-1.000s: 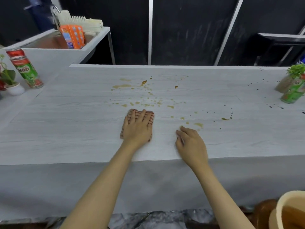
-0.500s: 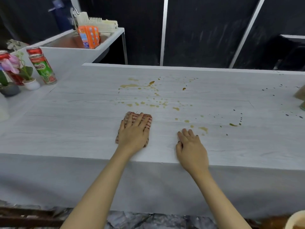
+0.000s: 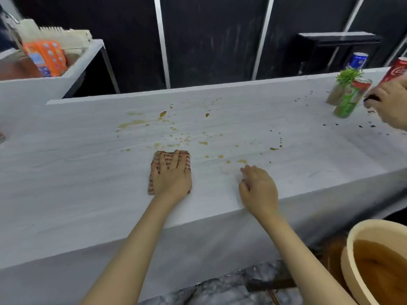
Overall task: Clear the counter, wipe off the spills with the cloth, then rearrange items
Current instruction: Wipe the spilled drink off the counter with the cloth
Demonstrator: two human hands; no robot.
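Note:
A folded red-striped cloth (image 3: 186,158) lies on the pale grey counter (image 3: 88,172), near its front edge. My left hand (image 3: 171,176) presses flat on the cloth with straight fingers. My right hand (image 3: 258,188) rests on the bare counter to the right of it, fingers loosely bent, holding nothing. Yellow-brown spills (image 3: 134,123) are scattered just beyond both hands. Small dark spots (image 3: 308,100) dot the counter at the far right.
A green can (image 3: 350,100) and a small potted plant (image 3: 343,84) stand at the far right, where another person's hand (image 3: 389,102) holds a red can (image 3: 396,70). A blue can (image 3: 357,60) is behind. A beige tub (image 3: 356,243) sits lower right; an orange package (image 3: 47,58) is upper left.
The view swung to the right, and the cans at the right came into sight with another person's hand. My right hand's fingers have bent slightly. The left hand stays pressed on the cloth.

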